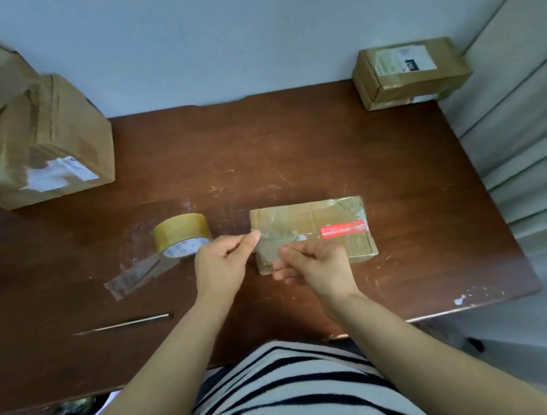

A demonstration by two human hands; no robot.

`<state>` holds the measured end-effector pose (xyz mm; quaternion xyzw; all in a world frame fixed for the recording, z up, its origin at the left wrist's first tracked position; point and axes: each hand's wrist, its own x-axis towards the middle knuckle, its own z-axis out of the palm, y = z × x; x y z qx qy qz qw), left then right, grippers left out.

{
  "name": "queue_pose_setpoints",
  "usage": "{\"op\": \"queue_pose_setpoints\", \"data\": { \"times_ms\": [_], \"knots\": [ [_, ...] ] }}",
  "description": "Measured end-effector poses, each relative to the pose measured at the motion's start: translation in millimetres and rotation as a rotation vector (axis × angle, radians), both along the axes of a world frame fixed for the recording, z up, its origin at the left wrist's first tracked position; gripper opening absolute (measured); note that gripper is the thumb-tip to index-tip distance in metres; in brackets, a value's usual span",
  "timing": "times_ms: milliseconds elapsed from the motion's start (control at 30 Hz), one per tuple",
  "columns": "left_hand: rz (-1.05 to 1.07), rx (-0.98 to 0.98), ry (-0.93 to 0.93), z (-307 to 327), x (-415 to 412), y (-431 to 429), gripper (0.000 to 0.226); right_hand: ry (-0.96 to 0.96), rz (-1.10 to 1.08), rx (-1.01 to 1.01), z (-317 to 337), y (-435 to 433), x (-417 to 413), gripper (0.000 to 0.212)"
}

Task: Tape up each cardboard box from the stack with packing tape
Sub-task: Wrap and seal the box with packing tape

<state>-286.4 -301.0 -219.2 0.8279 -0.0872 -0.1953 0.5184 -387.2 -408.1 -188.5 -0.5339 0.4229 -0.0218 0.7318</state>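
A small flat cardboard box [314, 217] with a red label lies at the middle of the brown table [292, 146]. Both hands pinch one cut strip of clear tape [269, 251] stretched over the box's near left corner. My left hand [225, 265] holds its left end, my right hand [317, 264] its right end. A roll of packing tape [181, 234] stands just left of my left hand, with a loose tail of tape [136, 276] stuck flat on the table.
A stack of larger cardboard boxes [25, 134] fills the far left corner. Another small box [410, 71] sits at the far right corner. A thin metal blade or knife [124, 324] lies near the front left. Curtains hang to the right.
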Motion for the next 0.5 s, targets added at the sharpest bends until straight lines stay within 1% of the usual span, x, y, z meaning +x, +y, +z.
{"op": "queue_pose_setpoints", "data": {
  "times_ms": [67,100,200,367,467,500],
  "knots": [
    [-0.015,-0.006,0.002,-1,-4,-9,0.018,-0.008,-0.031,0.007,-1,-7,-7,0.009],
    [0.01,-0.012,0.013,-1,-4,-13,0.019,-0.012,-0.054,0.009,-1,-11,-10,0.01],
    [0.156,0.003,0.041,4,7,-23,0.023,-0.025,-0.173,-0.011,-2,-32,-18,0.01],
    [0.157,0.017,0.054,2,14,-25,0.034,-0.067,-0.437,-0.022,-6,-73,-34,0.007],
    [0.175,0.028,0.121,-6,4,-25,0.035,-0.059,-0.484,-0.015,-12,-83,-34,0.007],
    [0.149,0.053,0.137,-8,2,-26,0.039,-0.052,-0.489,-0.01,-14,-84,-33,0.007]
  ]
}}
